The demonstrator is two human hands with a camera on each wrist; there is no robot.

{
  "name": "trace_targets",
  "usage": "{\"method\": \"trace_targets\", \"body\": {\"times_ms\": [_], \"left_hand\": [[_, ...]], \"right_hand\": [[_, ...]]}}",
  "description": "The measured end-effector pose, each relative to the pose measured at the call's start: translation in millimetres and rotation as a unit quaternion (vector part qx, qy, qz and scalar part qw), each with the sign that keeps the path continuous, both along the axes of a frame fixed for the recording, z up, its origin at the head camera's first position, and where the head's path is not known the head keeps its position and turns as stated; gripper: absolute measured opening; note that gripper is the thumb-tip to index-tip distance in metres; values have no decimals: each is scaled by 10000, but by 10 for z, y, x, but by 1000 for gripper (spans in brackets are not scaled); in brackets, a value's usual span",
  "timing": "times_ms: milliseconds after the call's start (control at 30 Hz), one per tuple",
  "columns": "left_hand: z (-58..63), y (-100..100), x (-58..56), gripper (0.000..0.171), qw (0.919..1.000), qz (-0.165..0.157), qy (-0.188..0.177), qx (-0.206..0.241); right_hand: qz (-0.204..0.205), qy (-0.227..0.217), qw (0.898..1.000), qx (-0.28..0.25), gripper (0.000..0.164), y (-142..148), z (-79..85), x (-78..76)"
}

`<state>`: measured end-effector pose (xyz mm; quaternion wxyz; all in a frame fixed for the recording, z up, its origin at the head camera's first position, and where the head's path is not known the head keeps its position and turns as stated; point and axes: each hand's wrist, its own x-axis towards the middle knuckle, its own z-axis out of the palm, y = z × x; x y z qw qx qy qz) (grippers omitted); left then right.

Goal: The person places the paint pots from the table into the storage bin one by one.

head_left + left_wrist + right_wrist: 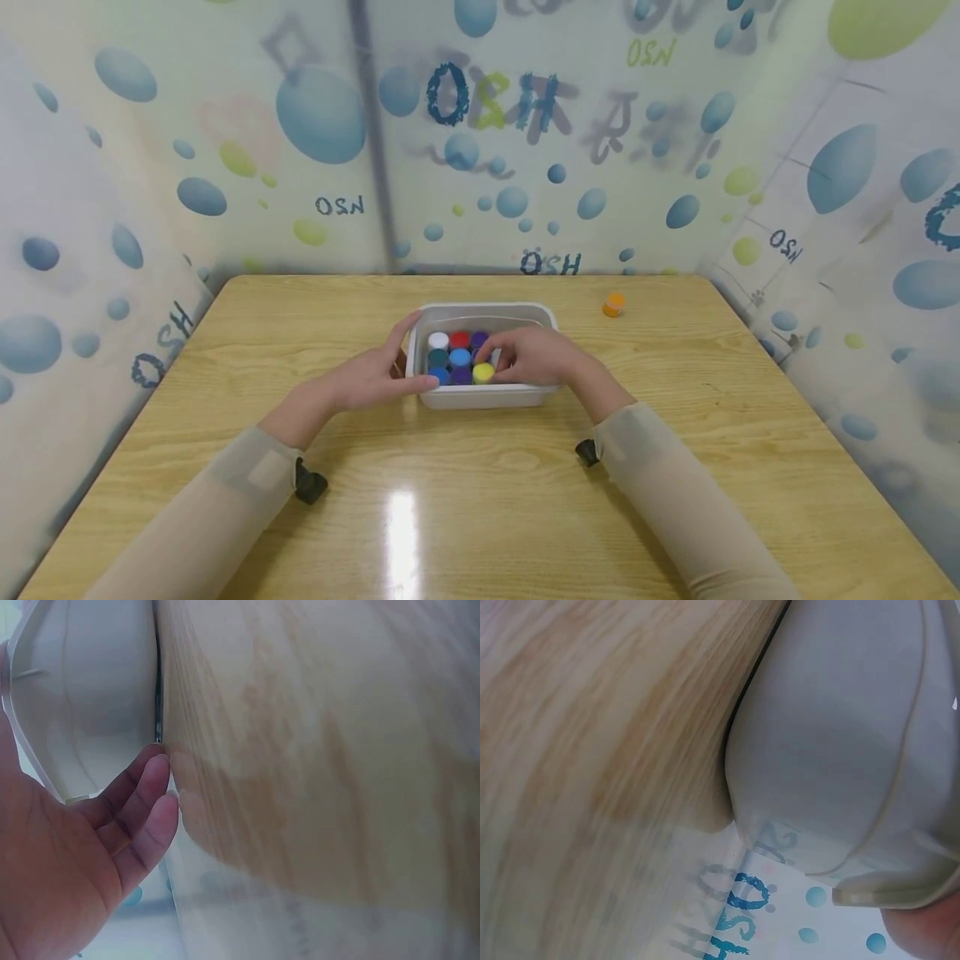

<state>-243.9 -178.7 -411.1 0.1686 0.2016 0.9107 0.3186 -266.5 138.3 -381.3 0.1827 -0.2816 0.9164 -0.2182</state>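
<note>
A white plastic bin (483, 400) stands on the table, holding several small round pots with coloured lids. My left hand (360, 377) grips the bin's left end, thumb over the front corner and index finger along the side up to the back rim. The left wrist view shows its other fingers curled against the outer wall. Inside the bin, my right hand (534, 357) pinches the yellow-lidded pot (483, 373) between thumb and fingers. Nearby are the red-lidded pot (459, 340), white-lidded pot (438, 341) and light-blue-lidded pot (460, 358). The right hand covers the bin's right part.
An orange pot (613, 305) sits on the wooden table (480, 475) near its back edge, to the right of the bin. Patterned curtains (480, 225) with blue and green spots hang behind the table and at both sides.
</note>
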Motion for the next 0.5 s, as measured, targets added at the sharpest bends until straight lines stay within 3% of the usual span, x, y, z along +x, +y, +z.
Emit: {"method": "trace_targets", "body": {"times_ms": [500], "left_hand": [[-16, -9, -6, 118, 10000, -74, 22, -9]], "right_hand": [[-52, 17, 9999, -160, 22, 11, -21, 2]]}}
